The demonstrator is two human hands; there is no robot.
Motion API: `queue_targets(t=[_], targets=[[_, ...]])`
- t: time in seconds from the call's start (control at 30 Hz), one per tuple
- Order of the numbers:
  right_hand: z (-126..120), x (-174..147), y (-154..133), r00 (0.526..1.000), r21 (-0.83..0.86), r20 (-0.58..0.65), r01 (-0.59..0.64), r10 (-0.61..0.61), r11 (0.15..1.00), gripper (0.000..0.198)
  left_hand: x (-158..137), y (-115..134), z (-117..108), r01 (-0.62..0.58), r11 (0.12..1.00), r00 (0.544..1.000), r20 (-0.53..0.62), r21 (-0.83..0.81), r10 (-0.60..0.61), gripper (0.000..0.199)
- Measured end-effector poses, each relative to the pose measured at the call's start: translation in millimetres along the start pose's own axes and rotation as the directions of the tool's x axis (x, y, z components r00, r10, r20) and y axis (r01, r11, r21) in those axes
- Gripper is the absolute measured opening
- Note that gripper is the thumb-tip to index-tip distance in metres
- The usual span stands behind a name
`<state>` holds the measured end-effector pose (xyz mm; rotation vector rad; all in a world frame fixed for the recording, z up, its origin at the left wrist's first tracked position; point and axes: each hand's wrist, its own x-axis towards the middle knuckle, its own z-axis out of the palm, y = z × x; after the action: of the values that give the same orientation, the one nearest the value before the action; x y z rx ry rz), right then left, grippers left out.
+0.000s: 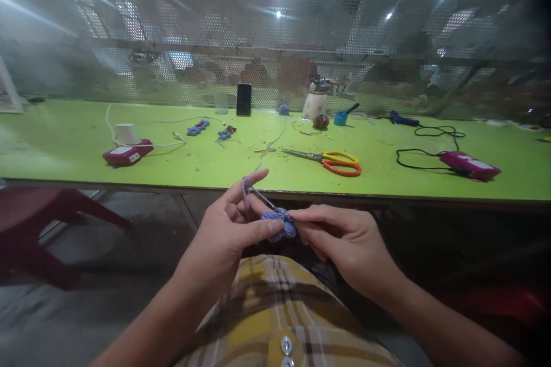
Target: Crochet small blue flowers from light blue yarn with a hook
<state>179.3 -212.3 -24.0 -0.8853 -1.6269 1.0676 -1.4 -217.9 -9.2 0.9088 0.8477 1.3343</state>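
My left hand (232,223) pinches a small blue-purple crocheted piece (280,226) between thumb and fingers, over my lap. Blue yarn (271,143) runs from a small ball (283,109) at the back of the table, loops round my raised left index finger and goes down to the piece. My right hand (344,235) is closed at the piece's right side, its fingers round what looks like a thin crochet hook, mostly hidden; just a bit of its tip shows at the stitches. Scissors (331,161) with yellow and orange handles lie on the table beyond my hands.
On the green table (206,166) are crocheted pieces (198,128), a phone (243,100), a jug (315,102), a multicoloured yarn ball (321,121), a blue cup (340,118), a glue gun (403,119) and two power strips (128,153). A dark red stool (55,223) stands left. Perforated metal rises behind.
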Motion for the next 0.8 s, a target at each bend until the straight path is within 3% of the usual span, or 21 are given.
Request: queue_targets(t=[0.1,0.17,0.3,0.37,0.4,0.5,0.63,0.73,0.8], targets=[[-15.0,-0.3,-8.6,0.962,-0.292,0.144,0.267,-0.234,0.918,0.027,-2.5,2.2,1.7,0.004,1.0,1.0,-0.01,-0.012,-0.004,0.079],[-23.2,-0.3,-14.8,0.918,-0.431,0.256,0.389,-0.303,0.814,0.033,-5.1,1.7,5.3,-0.047,0.999,0.998,-0.042,0.017,0.048,0.078],[-33.2,1.1,-29.2,0.861,-0.621,0.41,0.506,-0.302,0.598,0.039,-6.8,1.8,7.6,-0.102,0.993,0.994,-0.034,0.064,0.104,0.067],[-36.4,3.7,-36.3,0.847,-0.641,0.453,0.526,-0.278,0.559,0.039,-5.1,3.6,4.8,-0.094,0.992,0.995,-0.007,0.084,0.095,0.058],[-37.9,5.6,-39.3,0.844,-0.623,0.467,0.525,-0.263,0.58,0.039,-3.7,4.7,2.7,-0.083,0.992,0.997,0.011,0.094,0.082,0.053],[-41.7,12.2,-43.6,0.861,-0.499,0.479,0.428,-0.172,0.754,0.036,1.2,7.0,-4.3,-0.022,0.993,0.996,0.089,0.114,0.012,0.042],[-42.3,16.2,-35.6,0.905,-0.253,0.425,0.08,0.036,0.964,0.026,5.6,5.0,-10.1,0.077,0.991,0.977,0.19,0.109,-0.097,0.025],[-37.7,14.4,-22.7,0.908,-0.054,0.372,-0.185,0.192,0.981,0.024,6.1,0.3,-10.5,0.122,0.991,0.961,0.242,0.058,-0.133,0.012],[-33.8,13.1,-14.8,0.912,0.061,0.338,-0.268,0.233,0.961,0.025,5.1,-3.4,-9.3,0.136,0.991,0.956,0.263,-0.008,-0.129,0.01]])
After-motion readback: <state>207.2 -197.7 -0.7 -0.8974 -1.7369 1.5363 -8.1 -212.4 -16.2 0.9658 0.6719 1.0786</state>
